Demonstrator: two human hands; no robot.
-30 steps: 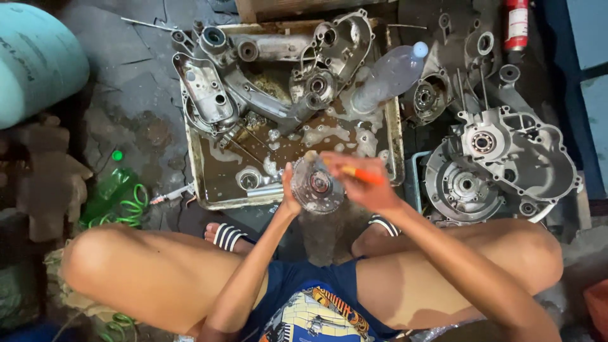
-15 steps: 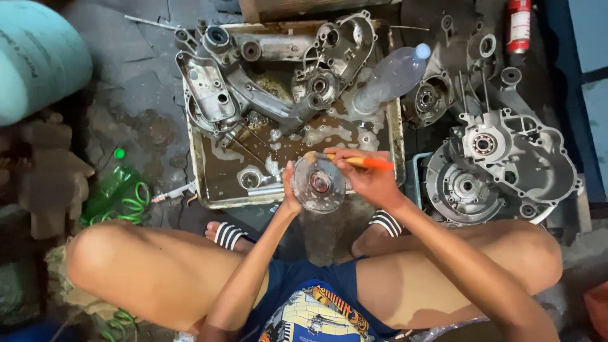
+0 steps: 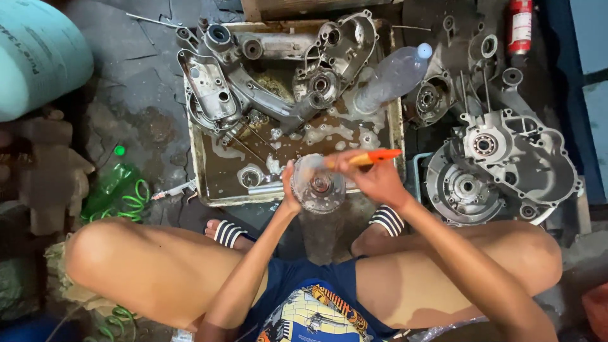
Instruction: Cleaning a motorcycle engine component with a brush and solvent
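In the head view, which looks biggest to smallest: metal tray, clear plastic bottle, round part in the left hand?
1. Metal tray
2. Clear plastic bottle and round metal part look similar; the part is nearer the camera, so unsure.

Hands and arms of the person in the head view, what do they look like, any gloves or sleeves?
Both are bare: the left hand and right hand wear no gloves, and no sleeves, watch or rings show along either forearm. The arms are slim. The fingers look wet.
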